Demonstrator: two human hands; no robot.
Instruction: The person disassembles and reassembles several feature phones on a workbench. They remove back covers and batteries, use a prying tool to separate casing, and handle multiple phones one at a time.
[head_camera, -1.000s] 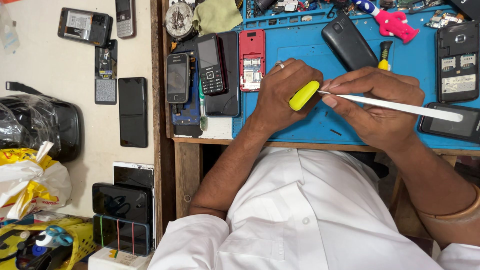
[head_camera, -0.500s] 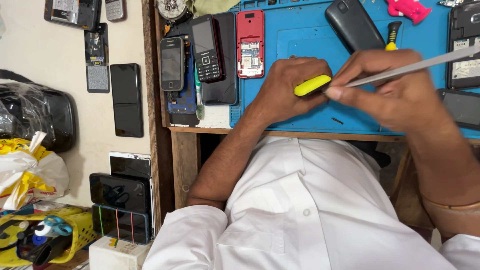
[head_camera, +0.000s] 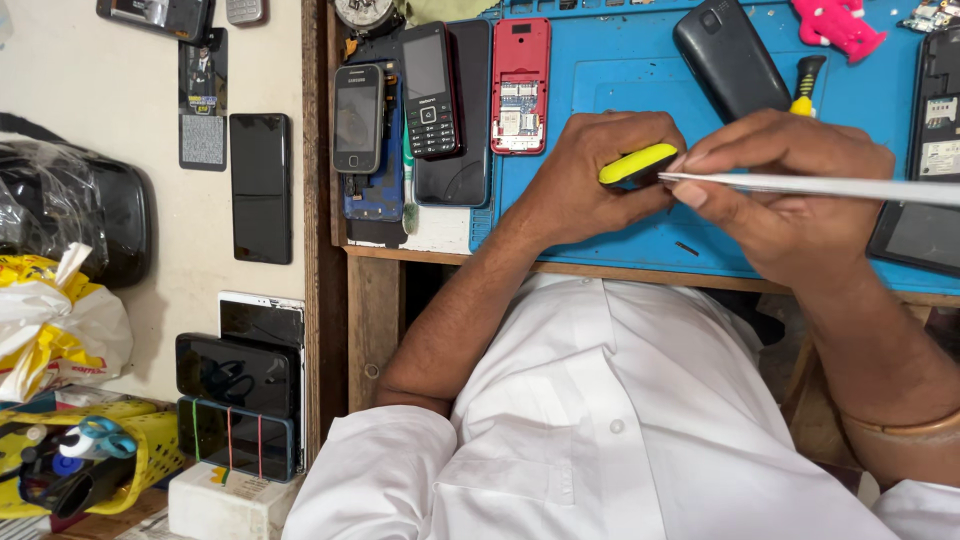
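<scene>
- The left hand (head_camera: 600, 175) is closed around a small yellow object (head_camera: 638, 164), of which only the yellow end shows between thumb and fingers.
- The right hand (head_camera: 790, 190) pinches a long thin white tool (head_camera: 820, 186) between thumb and fingertips; its tip meets the yellow object and its shaft runs off past the right hand to the frame's edge.
- Both hands rest together over the blue mat (head_camera: 620, 80) on the desk (head_camera: 440, 230), touching each other.
- Beyond the left hand lies a red phone (head_camera: 520, 85) with its back off, and further to that side two dark keypad phones (head_camera: 430, 90).
- Beyond the right hand lie a dark phone back (head_camera: 725, 55) and a yellow-and-black screwdriver (head_camera: 805, 85).
- A dark tablet (head_camera: 915, 235) lies just outside the right hand.
</scene>
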